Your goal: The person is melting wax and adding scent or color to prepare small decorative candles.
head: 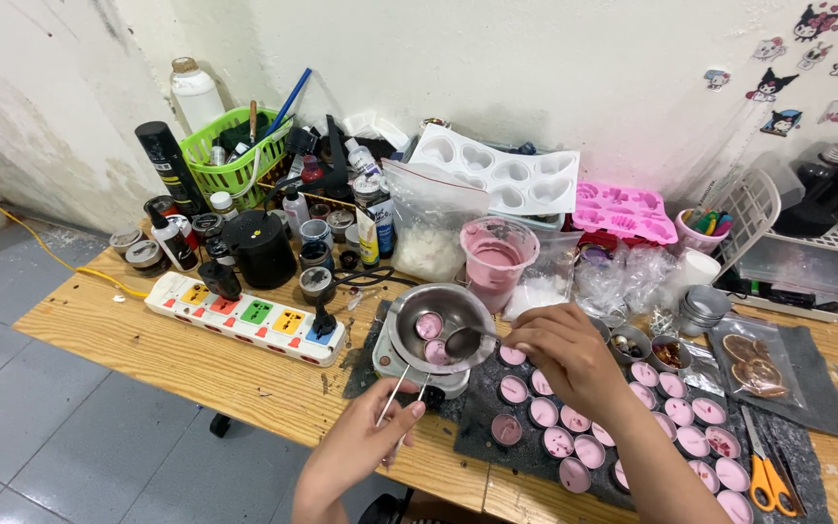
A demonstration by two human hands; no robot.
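Left hand [366,442]: closed in a pinch on thin metal tweezers [395,393], tips aimed up toward the steel bowl [438,328].
Right hand [564,354]: closed around the handle of a small spoon [461,342], whose bowl sat inside the steel bowl.
Steel bowl: stood on a small heater [409,367] at the near middle of the wooden counter [147,340]; a few small pink-filled tins lay in it.
Pink tins [574,419]: rows of little round cups with pink filling sat on a dark mat [482,427] just right of the bowl, under and beside the right hand.
Pink measuring cup [497,257]: stood just behind the bowl, coated pink inside.
Power strip [244,318]: lay to the left of the heater, well apart from the cups.
Moulds: a white heart mould [497,173] and a pink mould [623,212] leaned at the wall behind.
Scissors [768,480]: orange-handled, at the far right of the mat.
Doing it well: by my judgement, the spoon should stay level and slide under a tin, while the tweezers grip the rim lightly so nothing tips; both hands ought to stay off the hot bowl wall.
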